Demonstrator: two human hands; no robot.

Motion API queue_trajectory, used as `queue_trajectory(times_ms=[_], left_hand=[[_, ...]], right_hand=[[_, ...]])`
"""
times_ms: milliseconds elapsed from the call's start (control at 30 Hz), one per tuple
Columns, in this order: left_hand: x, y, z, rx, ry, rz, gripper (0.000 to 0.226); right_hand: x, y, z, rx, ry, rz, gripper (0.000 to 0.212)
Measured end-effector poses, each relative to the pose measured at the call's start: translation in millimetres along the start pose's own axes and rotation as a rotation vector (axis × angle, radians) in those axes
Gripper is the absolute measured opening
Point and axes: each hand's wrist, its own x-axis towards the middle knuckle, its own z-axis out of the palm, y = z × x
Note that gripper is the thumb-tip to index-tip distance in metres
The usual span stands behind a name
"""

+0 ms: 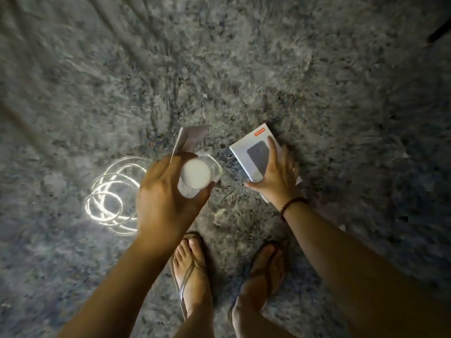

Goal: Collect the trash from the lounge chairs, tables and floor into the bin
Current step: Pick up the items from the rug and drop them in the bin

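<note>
1. A white rectangular cardboard box [253, 154], printed with a dark device on its top face and a small red label near its far corner, lies on the shaggy grey rug [317, 81], right of the picture's middle.
2. The right hand [275, 176] is laid over the near half of this box, fingers spread along the top face and thumb hooked at its near left corner; the hand is closing around it, though whether the box is lifted clear of the rug cannot be told.
3. A string of dark red beads [291, 207] circles the right wrist.
4. The left hand [166, 198] is curled around a clear crumpled plastic container with a round white face [199, 175], held above the rug with thumb underneath and fingers over the far side.
5. A flat greyish card or paper sleeve [190, 137] is pinched in the same left hand, sticking up and away behind the container.
6. The container and the box are near each other but apart, with bare rug between them.
7. A loose coil of thin cord [111, 196], shining bright white, lies on the rug just left of the left hand.
8. Two feet in thin-strapped flip-flops [192, 272] stand on the rug below both hands.
</note>
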Motion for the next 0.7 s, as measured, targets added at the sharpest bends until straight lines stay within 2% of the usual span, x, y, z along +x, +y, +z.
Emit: queue_trajectory(times_ms=[167, 300, 467, 700], left_hand=[[14.6, -12.7, 21.8, 0.056, -0.013, -0.003, 0.039], [17.5, -1.1, 11.6, 0.086, -0.070, -0.016, 0.042], [21.6, 70.5, -60.0, 0.103, -0.100, 0.020, 0.043], [47.5, 240.3, -217.1, 0.090, -0.160, 0.152, 0.047]], right_hand=[[13.5, -0.6, 20.0, -0.074, 0.084, 0.004, 0.121], [1.5, -12.9, -11.3, -0.054, 0.132, -0.031, 0.116], [-50.8, -49.2, -118.3, -0.005, 0.164, -0.036, 0.116], [-154.7, -118.2, -332.7, 0.059, 0.279, -0.025, 0.119]])
